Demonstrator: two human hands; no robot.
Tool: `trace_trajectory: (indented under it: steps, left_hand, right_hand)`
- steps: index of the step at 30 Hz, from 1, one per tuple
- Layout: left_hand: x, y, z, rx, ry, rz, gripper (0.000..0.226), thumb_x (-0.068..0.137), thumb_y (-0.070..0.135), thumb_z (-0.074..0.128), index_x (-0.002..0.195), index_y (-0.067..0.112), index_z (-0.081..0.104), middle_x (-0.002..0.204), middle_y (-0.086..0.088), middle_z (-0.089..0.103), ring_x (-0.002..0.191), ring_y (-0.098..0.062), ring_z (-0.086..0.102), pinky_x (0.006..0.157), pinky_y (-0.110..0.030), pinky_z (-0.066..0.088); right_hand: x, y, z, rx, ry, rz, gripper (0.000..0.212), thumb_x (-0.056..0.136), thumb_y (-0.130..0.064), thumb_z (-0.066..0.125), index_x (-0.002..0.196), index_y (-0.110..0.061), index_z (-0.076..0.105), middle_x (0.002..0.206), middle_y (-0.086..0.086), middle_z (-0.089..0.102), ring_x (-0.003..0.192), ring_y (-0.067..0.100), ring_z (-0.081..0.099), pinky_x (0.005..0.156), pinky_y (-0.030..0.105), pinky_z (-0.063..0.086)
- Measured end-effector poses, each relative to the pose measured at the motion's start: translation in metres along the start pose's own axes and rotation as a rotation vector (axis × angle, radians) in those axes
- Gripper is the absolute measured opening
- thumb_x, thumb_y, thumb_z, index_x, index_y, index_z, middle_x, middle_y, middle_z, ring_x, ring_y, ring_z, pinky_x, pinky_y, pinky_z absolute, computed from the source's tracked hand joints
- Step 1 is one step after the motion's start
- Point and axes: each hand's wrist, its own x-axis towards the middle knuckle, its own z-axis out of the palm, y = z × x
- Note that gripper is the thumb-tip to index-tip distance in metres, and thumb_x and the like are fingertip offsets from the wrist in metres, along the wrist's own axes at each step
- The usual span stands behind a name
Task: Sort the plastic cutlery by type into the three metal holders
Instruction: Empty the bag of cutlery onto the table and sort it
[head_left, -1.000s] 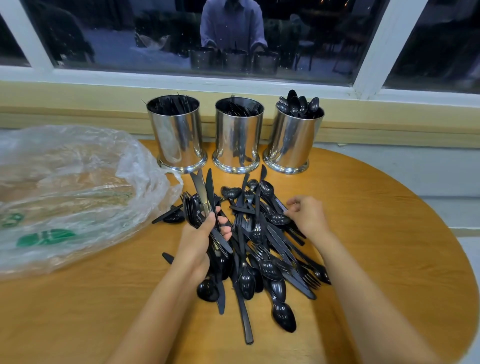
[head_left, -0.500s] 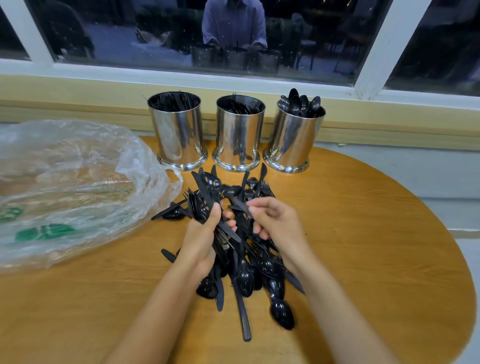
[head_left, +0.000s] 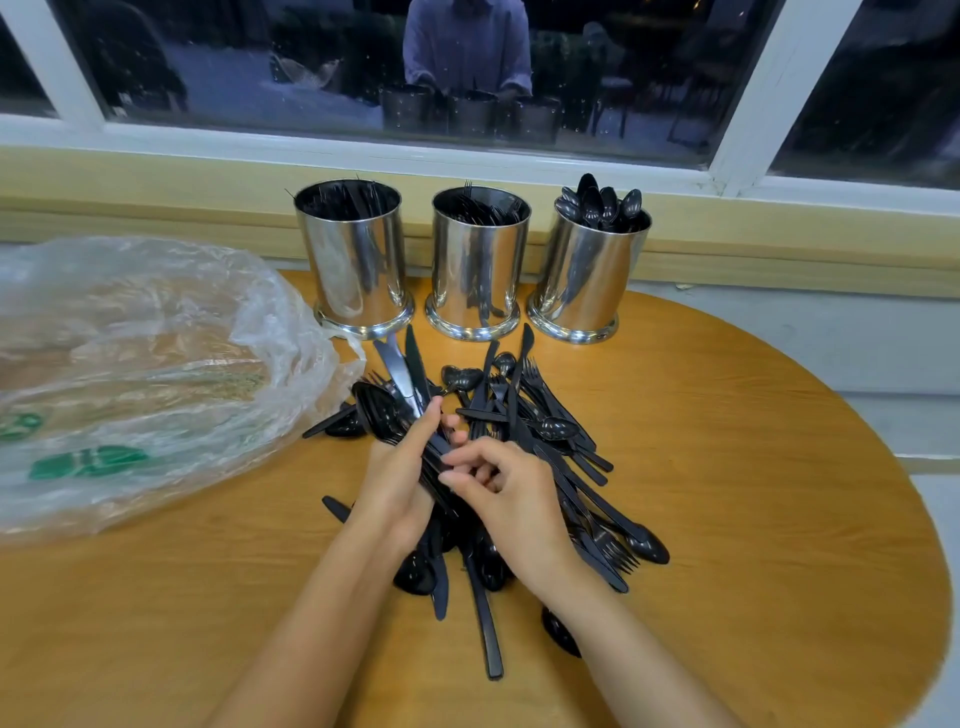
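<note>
The right hand (head_left: 511, 499) has crossed from the pile's right side to meet the left hand (head_left: 400, 478), which grips a mixed bundle (head_left: 400, 395); its fingers apparently pinch one piece. Loose cutlery (head_left: 561, 467) covers mid-table; three holders (head_left: 475, 270) line the far edge.

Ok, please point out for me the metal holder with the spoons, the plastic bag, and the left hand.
Spoon holder (head_left: 582, 280): head view, on its shiny front wall.
Plastic bag (head_left: 156, 332): head view, on the crumpled clear film at its middle.
Left hand (head_left: 397, 478): head view, on the back of the hand, which grips a bundle of cutlery.
</note>
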Motion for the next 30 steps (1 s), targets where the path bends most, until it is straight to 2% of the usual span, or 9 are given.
trace_trajectory:
  steps: [3,8,11,14,18,22,25,27,30]
  left_hand:
    - [0.003,0.002,-0.003,-0.088,-0.001,-0.021,0.026,0.103,0.010,0.046,0.123,0.003,0.060,0.077,-0.004,0.067,0.071,-0.016,0.062,0.075,-0.034,0.055]
    - [0.003,0.006,-0.008,-0.095,-0.017,-0.021,0.028,0.104,0.009,0.044,0.127,0.001,0.057,0.077,-0.005,0.066,0.070,-0.018,0.060,0.078,-0.035,0.051]
    - [0.002,0.006,-0.009,-0.090,-0.042,-0.026,0.028,0.103,0.009,0.045,0.127,0.001,0.057,0.077,-0.005,0.066,0.068,-0.017,0.062,0.075,-0.035,0.055]
    - [0.001,0.006,-0.007,-0.087,-0.077,-0.034,0.028,0.102,0.009,0.046,0.128,0.002,0.056,0.077,-0.005,0.065,0.067,-0.016,0.062,0.071,-0.031,0.060]
    - [-0.001,0.006,-0.009,-0.080,-0.089,-0.052,0.028,0.102,0.008,0.048,0.127,0.002,0.056,0.077,-0.005,0.065,0.067,-0.016,0.063,0.072,-0.030,0.059]
    - [-0.002,0.007,-0.012,-0.078,-0.099,-0.068,0.025,0.101,0.007,0.049,0.124,0.003,0.057,0.077,-0.004,0.064,0.065,-0.015,0.063,0.070,-0.030,0.059]
    - [-0.001,0.008,-0.013,-0.080,-0.109,-0.076,0.024,0.100,0.007,0.050,0.123,0.004,0.057,0.078,-0.005,0.065,0.066,-0.015,0.063,0.068,-0.029,0.060]
    - [0.000,0.010,-0.014,-0.072,-0.122,-0.086,0.024,0.099,0.007,0.052,0.122,0.003,0.058,0.078,-0.006,0.065,0.067,-0.016,0.064,0.067,-0.030,0.060]
    - [-0.002,0.010,-0.013,-0.040,-0.152,-0.118,0.019,0.097,0.013,0.057,0.113,0.004,0.062,0.080,-0.007,0.064,0.068,-0.018,0.063,0.068,-0.033,0.060]
  right_hand:
    - [0.004,0.003,-0.013,-0.037,-0.014,-0.055,0.012,0.083,-0.016,0.074,0.094,-0.022,0.076,0.088,-0.012,0.064,0.082,0.005,0.056,0.072,0.011,0.043]
    - [0.042,0.035,-0.063,-0.288,0.269,0.157,0.014,0.089,-0.022,0.066,0.102,-0.018,0.068,0.085,-0.012,0.059,0.076,-0.002,0.055,0.066,0.009,0.045]
    - [0.059,0.061,-0.075,-0.442,0.161,0.347,0.021,0.089,-0.032,0.068,0.102,-0.018,0.062,0.082,-0.004,0.058,0.075,0.008,0.056,0.063,0.016,0.045]
    - [0.067,0.069,-0.076,-0.413,0.099,0.389,0.011,0.088,-0.022,0.070,0.091,-0.016,0.062,0.076,-0.004,0.057,0.074,0.012,0.057,0.066,0.022,0.048]
    - [0.084,0.057,-0.090,-0.356,0.258,0.307,0.005,0.090,-0.010,0.066,0.095,-0.009,0.068,0.078,-0.003,0.061,0.075,0.017,0.062,0.065,0.023,0.051]
    - [0.096,0.040,-0.105,-0.420,0.459,0.057,0.014,0.094,-0.006,0.059,0.104,-0.008,0.069,0.097,0.000,0.057,0.087,0.021,0.062,0.081,0.040,0.055]
    - [0.099,0.020,-0.111,-0.359,0.522,-0.185,0.018,0.095,-0.002,0.055,0.105,-0.008,0.070,0.098,-0.002,0.054,0.089,0.018,0.058,0.082,0.031,0.052]
    - [0.099,0.005,-0.111,-0.280,0.436,-0.263,0.020,0.094,-0.002,0.056,0.103,-0.013,0.070,0.094,-0.005,0.057,0.083,0.015,0.059,0.075,0.022,0.049]
    - [0.096,-0.019,-0.099,-0.131,0.052,-0.172,0.019,0.091,-0.003,0.061,0.096,-0.021,0.066,0.091,-0.006,0.063,0.072,0.005,0.061,0.066,0.016,0.050]
